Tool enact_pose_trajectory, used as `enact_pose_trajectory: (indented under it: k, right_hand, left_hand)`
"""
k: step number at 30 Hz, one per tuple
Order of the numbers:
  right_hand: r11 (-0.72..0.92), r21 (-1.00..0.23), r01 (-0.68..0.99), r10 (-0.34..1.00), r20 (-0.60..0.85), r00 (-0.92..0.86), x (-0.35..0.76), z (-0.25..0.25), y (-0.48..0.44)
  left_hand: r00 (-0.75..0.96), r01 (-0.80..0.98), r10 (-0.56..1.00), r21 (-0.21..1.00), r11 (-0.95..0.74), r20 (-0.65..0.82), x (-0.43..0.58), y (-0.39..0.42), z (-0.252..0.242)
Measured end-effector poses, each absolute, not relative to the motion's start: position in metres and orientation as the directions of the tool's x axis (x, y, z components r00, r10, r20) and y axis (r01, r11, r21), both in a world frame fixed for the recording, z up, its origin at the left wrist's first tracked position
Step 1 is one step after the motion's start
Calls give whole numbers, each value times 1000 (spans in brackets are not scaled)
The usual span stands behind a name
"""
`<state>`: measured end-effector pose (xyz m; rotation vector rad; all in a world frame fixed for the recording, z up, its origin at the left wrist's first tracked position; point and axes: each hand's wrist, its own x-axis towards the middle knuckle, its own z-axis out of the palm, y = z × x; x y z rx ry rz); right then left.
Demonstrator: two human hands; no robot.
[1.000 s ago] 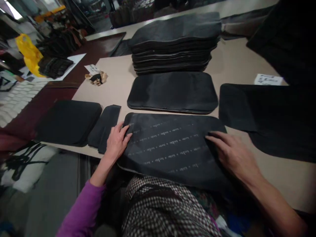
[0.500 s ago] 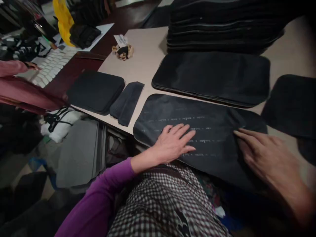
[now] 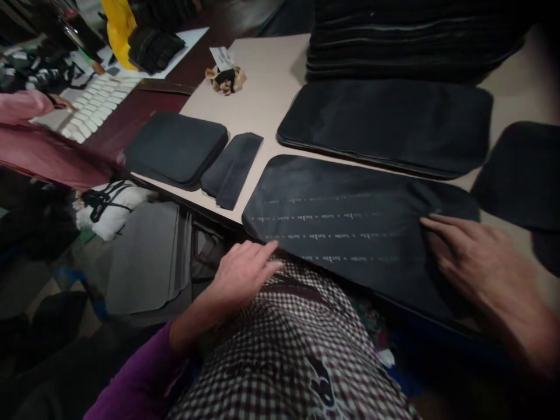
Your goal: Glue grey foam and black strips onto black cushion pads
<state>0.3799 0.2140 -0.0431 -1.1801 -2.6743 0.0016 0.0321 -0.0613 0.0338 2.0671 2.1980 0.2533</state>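
A black fabric panel with rounded corners and rows of small pale printed marks lies along the table's front edge. My left hand is just off its near left edge, in front of the checked apron, with index finger and thumb apart and nothing visible between them. On the panel's right part rests my right hand, fingers closed on the material, which wrinkles around the fingertips. That hand's thumb is hard to make out. Directly behind lies a pile of similar black panels.
A tall black stack stands at the back. Smaller black pieces, narrow strips and a small tan bundle lie leftward on the table. Grey panels hang lower left. Another person's hand is near white pieces.
My left hand has lifted off the panel and moved left and toward me, past its near edge. My right hand stays at the same spot on the panel. The view has shifted slightly.
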Motion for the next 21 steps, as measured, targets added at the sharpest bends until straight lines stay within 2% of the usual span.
enact_pose_trajectory:
  k: [2, 4, 8, 13, 15, 18, 21]
  right_hand:
    - [704, -53, 709, 702, 211, -681, 384, -48, 217]
    - [700, -34, 713, 703, 209, -680, 386, -50, 219]
    - [665, -47, 746, 737, 204, -644, 382, -48, 215]
    - [651, -70, 755, 747, 236, -622, 377, -45, 210]
    - [656, -81, 750, 742, 249, -622, 377, -46, 211]
    - [642, -96, 760, 754, 257, -605, 375, -45, 209]
    - [647, -149, 748, 758, 237, -608, 371, -38, 202]
  left_hand:
    - [-125, 954, 982, 289, 80, 140, 11, -55, 32]
    - [-148, 942, 963, 327, 68, 226, -14, -44, 23]
    - [-76, 947, 977, 320, 8, 200, -50, -30, 8]
    - [-176, 929, 952, 364, 76, 252, -53, -39, 19]
    - [-171, 919, 947, 391, 53, 274, -47, -35, 26]
    - [-57, 893, 953, 442, -84, 297, -34, -8, 31]
    - [170, 878, 954, 402, -261, 248, -18, 42, 29]
